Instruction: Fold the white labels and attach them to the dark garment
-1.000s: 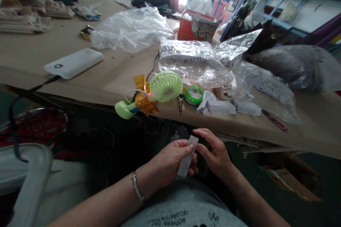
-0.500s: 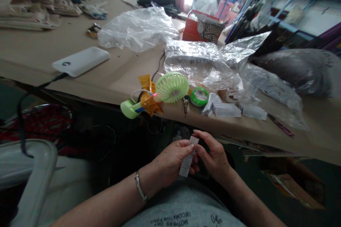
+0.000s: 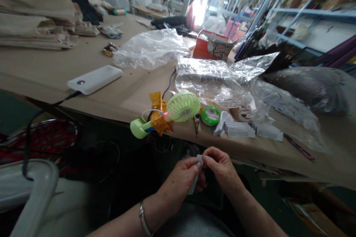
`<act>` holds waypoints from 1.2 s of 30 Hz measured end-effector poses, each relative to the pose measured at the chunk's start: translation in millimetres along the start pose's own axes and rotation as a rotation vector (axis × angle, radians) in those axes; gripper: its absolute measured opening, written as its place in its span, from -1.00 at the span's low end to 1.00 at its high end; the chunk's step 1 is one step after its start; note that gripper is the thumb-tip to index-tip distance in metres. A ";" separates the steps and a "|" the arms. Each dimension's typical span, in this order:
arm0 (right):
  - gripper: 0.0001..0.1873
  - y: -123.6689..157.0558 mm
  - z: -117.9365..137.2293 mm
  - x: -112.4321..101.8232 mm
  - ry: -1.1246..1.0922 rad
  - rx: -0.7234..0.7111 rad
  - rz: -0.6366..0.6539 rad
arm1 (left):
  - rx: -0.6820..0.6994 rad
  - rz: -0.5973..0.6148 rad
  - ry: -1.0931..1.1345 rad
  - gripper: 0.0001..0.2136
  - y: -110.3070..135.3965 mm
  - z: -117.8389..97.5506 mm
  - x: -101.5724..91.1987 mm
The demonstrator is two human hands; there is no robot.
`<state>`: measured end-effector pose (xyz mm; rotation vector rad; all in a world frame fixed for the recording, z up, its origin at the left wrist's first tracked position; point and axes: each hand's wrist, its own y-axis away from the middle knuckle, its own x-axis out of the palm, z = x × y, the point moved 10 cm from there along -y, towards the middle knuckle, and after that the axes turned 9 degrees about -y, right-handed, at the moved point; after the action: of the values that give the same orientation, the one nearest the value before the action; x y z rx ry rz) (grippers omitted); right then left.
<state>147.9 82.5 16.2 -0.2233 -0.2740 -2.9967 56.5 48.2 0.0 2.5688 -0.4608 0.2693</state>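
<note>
Hands held close together in front of the lap: the left hand and the right hand are both pinching a white paper strip between the fingertips, just below the edge of a paper-covered table. Nearest on the table, small white paper slips are lying beside a green tape roll and a pale green fan, with crumpled plastic bags spreading behind them. A white power bank is resting further left.
</note>
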 end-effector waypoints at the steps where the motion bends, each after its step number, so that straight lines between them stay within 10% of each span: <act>1: -0.78 -1.1 2.1 0.7 0.017 -0.011 -0.001 | 0.022 -0.021 -0.018 -0.79 -1.2 -3.1 -3.2; 12: -0.83 -22.4 26.9 7.0 0.236 -0.179 -0.040 | 0.327 -0.322 -0.367 -0.88 -12.7 -52.6 -42.5; 36: -0.89 -27.7 51.3 13.2 0.392 -0.409 -0.073 | 0.496 -0.417 -0.551 -0.84 -15.8 -77.3 -48.9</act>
<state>138.1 117.7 63.4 0.3453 0.3780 -3.0461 9.5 114.4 45.0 3.1327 -0.0241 -0.5516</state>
